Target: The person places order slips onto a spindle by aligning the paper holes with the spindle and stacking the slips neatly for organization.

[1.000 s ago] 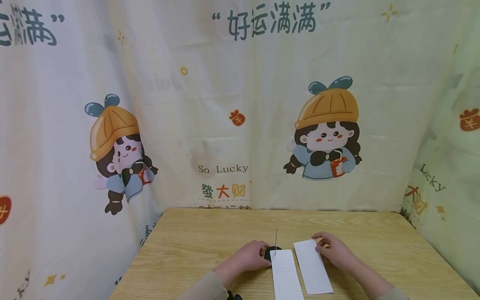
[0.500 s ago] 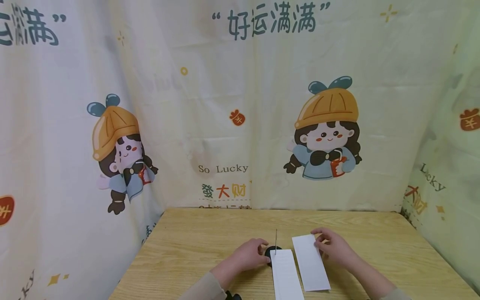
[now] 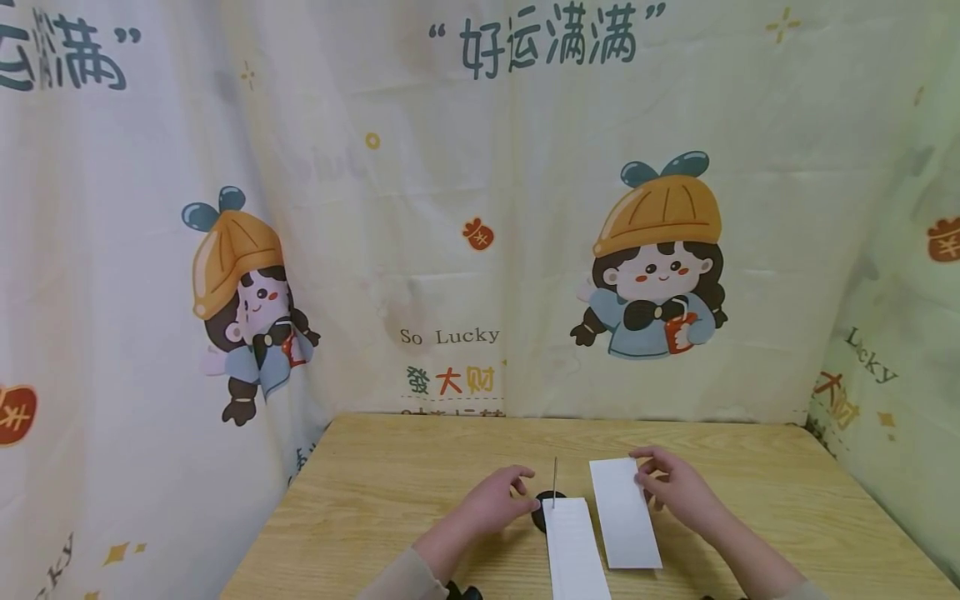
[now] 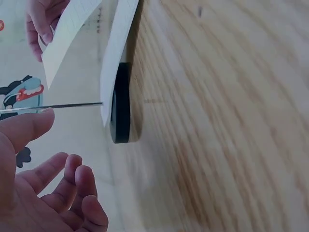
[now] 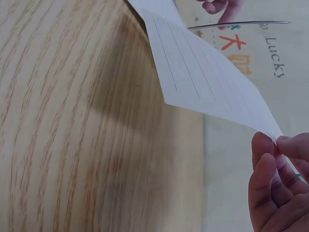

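Observation:
A receipt spike with a round black base (image 3: 538, 520) stands on the table, its thin metal needle (image 3: 555, 477) pointing up. White lined paper (image 3: 576, 546) is stuck low on the needle and extends toward the near edge. Beside the base, my left hand (image 3: 495, 502) has loosely bent fingers and holds nothing; in the left wrist view its thumb (image 4: 41, 124) overlaps the needle. My right hand (image 3: 678, 493) pinches the far right corner of another slip of paper (image 3: 627, 521). That slip (image 5: 203, 72) bends and hangs above the table in the right wrist view.
The wooden table (image 3: 420, 450) reaches back to a cream curtain (image 3: 390, 208) with printed cartoon figures. More curtain hangs at the left and right sides. Dark objects (image 3: 463, 592) show at the bottom edge near the left sleeve (image 3: 405, 577).
My right hand has raised the paper slip and moved it slightly away from me. My left hand has drawn back a little from the black base, its fingers spreading.

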Demonstrator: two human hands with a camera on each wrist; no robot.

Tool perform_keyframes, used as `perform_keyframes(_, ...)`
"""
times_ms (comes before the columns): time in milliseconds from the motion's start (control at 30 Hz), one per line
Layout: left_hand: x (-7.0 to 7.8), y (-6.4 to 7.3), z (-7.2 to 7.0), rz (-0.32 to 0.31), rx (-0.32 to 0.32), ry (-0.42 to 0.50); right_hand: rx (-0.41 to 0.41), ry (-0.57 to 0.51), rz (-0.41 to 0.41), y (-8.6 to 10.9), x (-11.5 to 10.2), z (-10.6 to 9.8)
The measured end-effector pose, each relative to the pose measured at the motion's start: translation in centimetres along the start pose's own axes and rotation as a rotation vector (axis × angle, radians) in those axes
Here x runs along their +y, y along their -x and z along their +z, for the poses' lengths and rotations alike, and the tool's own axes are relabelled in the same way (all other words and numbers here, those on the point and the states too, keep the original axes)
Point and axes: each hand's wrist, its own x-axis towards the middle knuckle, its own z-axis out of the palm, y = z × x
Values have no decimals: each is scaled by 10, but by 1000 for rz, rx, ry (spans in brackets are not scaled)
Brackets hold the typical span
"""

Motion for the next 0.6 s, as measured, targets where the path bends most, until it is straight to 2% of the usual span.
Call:
perform_keyframes(367,11,2,-2,44,72,60,30,-22,1,0,-12,1)
perform_keyframes(600,22,5,-5,55,101,137,48,-58,-9,-2,-27,4)
